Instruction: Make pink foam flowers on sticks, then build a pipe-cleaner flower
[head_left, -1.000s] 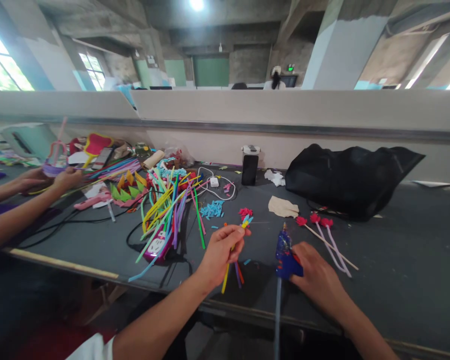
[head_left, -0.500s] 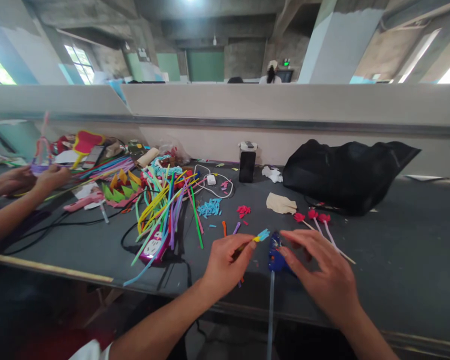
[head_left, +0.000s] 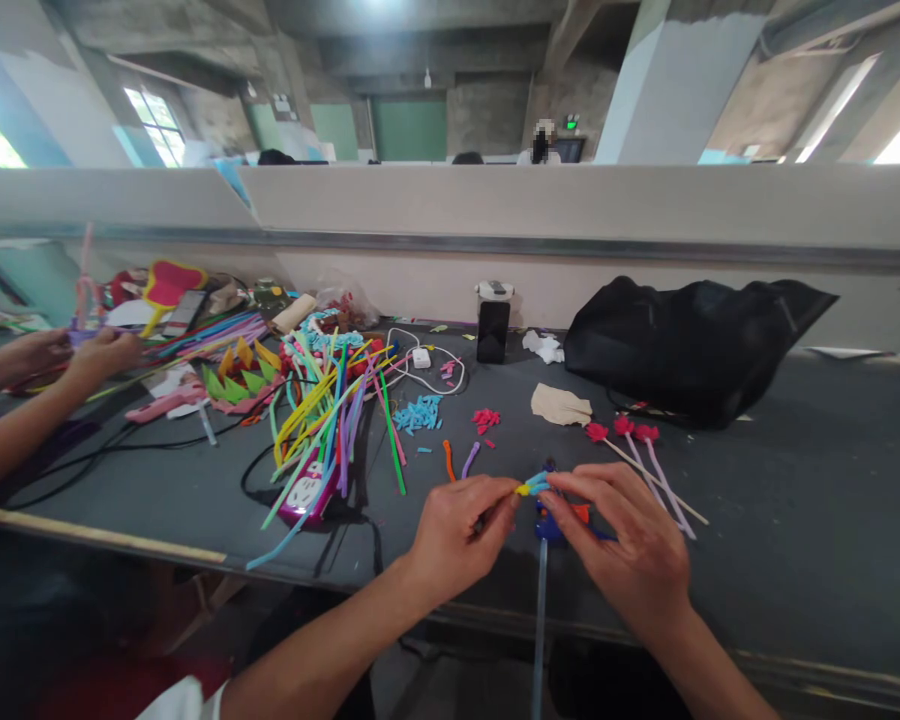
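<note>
My left hand (head_left: 461,530) is closed in a pinch on a thin yellow stick with a small blue piece (head_left: 534,486) at its tip. My right hand (head_left: 622,545) pinches that same blue tip from the other side. Both hands meet just above a blue glue gun (head_left: 551,528) that lies on the dark table (head_left: 795,500), partly hidden under my right hand. Short orange and purple pipe-cleaner bits (head_left: 457,460) lie just beyond my left hand.
A pile of coloured pipe cleaners (head_left: 330,410) covers a pink power strip (head_left: 309,492) to the left. Three red-tipped sticks (head_left: 645,455), a black bag (head_left: 690,340), a beige cloth (head_left: 561,406) and a black phone stand (head_left: 493,325) lie beyond. Another person's hands (head_left: 82,355) work at far left.
My right hand has left the glue gun and come up to pinch the blue tip of the stick. My left hand has lowered and turned the stick toward the right.
</note>
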`<state>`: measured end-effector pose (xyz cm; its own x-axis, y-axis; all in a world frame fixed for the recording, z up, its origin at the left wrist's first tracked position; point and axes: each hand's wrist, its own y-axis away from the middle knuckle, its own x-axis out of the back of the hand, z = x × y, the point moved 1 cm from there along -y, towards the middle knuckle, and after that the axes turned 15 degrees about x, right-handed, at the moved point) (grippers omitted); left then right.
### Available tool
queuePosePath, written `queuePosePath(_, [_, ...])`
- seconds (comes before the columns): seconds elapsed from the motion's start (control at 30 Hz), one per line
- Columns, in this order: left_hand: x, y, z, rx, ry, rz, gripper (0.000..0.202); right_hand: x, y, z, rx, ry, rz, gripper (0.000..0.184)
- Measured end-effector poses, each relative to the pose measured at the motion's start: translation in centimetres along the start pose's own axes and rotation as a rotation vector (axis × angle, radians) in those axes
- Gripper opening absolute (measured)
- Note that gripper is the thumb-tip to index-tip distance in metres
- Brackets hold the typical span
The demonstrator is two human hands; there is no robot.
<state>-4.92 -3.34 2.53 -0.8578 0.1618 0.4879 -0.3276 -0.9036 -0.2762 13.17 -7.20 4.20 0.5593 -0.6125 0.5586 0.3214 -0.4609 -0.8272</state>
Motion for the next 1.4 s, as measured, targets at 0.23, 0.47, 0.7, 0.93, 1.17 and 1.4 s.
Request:
queuePosePath(0.23, [-0.12, 0.22, 0.01, 0.006, -0.019, -0.011, 0.024, 0.16, -0.16, -0.24, -0.004, -0.037, 0.026, 0.003])
queuePosePath(0.47, [-0.13, 0.24, -0.18, -0.002, 0.009, -0.003, 0.024, 0.38, -0.34, -0.23, -0.066, -0.107, 0.000, 0.006])
queuePosePath(0.7, [-0.15, 0.13, -0.28, -0.043, -0.048, -0.009, 0.025, 0.57, -0.48, -0.20, -0.094, -0.151, -0.020, 0.009])
queuePosePath(0.93, [-0.15, 0.06, -0.23, -0.058, -0.065, -0.008, 0.024, 0.46, -0.44, -0.44, -0.098, -0.131, -0.013, 0.009])
queuePosePath(1.17, [-0.22, 0.08, -0.48, -0.136, -0.084, 0.034, 0.022, 0.52, -0.59, -0.42, -0.081, -0.131, -0.031, 0.012])
queuePosePath(1.4, [-0.25, -0.22, -0.27, -0.238, -0.066, 0.081, 0.018, 0.07, -0.18, -0.33, -0.099, -0.137, -0.029, 0.010])
